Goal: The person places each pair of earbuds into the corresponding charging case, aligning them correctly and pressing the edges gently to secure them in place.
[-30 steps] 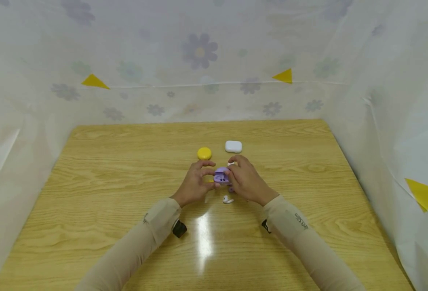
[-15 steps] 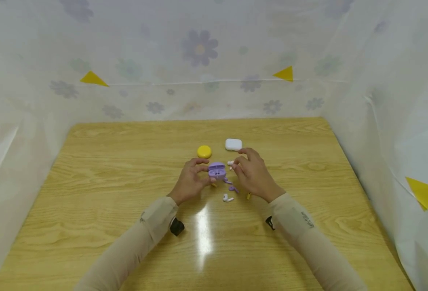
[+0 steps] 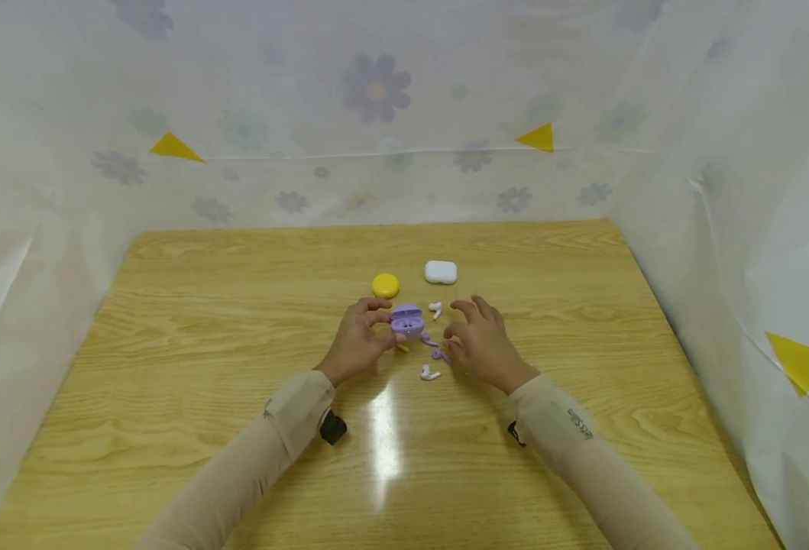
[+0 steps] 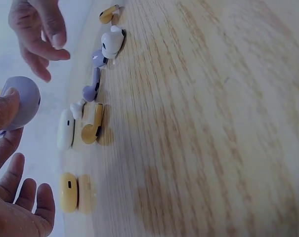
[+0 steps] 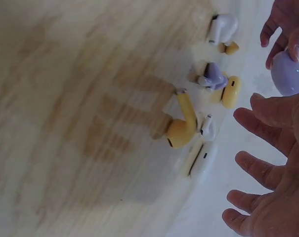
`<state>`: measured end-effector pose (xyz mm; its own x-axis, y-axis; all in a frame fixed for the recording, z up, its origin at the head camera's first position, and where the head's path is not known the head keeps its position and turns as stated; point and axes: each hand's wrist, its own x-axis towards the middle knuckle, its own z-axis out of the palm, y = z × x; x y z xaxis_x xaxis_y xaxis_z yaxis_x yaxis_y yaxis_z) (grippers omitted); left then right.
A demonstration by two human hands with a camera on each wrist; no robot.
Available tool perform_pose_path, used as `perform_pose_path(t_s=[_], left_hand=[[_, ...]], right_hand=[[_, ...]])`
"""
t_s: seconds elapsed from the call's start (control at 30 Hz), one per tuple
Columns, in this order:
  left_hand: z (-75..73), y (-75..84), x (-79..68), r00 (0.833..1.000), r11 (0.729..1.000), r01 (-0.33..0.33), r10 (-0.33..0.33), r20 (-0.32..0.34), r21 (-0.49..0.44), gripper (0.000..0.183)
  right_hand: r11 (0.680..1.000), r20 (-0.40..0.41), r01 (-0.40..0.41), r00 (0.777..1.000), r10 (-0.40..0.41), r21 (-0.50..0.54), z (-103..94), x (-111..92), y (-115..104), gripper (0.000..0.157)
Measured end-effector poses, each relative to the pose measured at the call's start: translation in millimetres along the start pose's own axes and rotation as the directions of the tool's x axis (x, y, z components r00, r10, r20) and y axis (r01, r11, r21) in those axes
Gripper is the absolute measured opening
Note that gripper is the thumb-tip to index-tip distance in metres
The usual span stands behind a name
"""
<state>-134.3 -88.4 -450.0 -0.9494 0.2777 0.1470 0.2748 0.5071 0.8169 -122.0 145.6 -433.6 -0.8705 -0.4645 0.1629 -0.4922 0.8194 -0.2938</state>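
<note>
In the head view my left hand (image 3: 357, 344) pinches a purple earbud case (image 3: 407, 324) between thumb and fingers, its lid raised. The left wrist view shows that purple case from outside, held above the table. My right hand (image 3: 483, 344) hovers to the right of it, fingers spread and slightly bent, holding nothing. Between the hands lie two purple earbuds, one (image 3: 428, 340) by the case and another (image 3: 440, 355) near the right fingertips. One yellow earbud (image 5: 181, 128) lies under the right hand; another (image 4: 92, 126) is close to the left hand.
On the wooden table (image 3: 239, 305) a round yellow case (image 3: 386, 286) and a white case (image 3: 441, 272) stand behind the hands, lids down. White earbuds lie apart, one farther back (image 3: 435, 308) and one nearer (image 3: 429, 373). White patterned sheeting (image 3: 376, 183) surrounds the table.
My right hand has come away from the purple case and moved right. The left hand has shifted the case slightly left, and the purple earbuds on the table have come into fuller view.
</note>
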Motion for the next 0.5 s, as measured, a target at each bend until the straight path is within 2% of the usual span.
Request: perform_pose_path(t_s=[0.2, 0.5], left_hand=[[1.4, 0.4, 0.4, 1.000, 1.000, 0.013, -0.013, 0.001, -0.010, 0.026], [3.5, 2.1, -0.9, 1.000, 1.000, -0.023, 0.023, -0.003, 0.009, 0.024]], right_hand=[[0.999, 0.053, -0.042, 0.998, 0.041, 0.017, 8.9, -3.4, -1.2, 0.009], [0.998, 0.045, -0.059, 0.997, 0.057, 0.028, 20.2, -4.4, -4.5, 0.020]])
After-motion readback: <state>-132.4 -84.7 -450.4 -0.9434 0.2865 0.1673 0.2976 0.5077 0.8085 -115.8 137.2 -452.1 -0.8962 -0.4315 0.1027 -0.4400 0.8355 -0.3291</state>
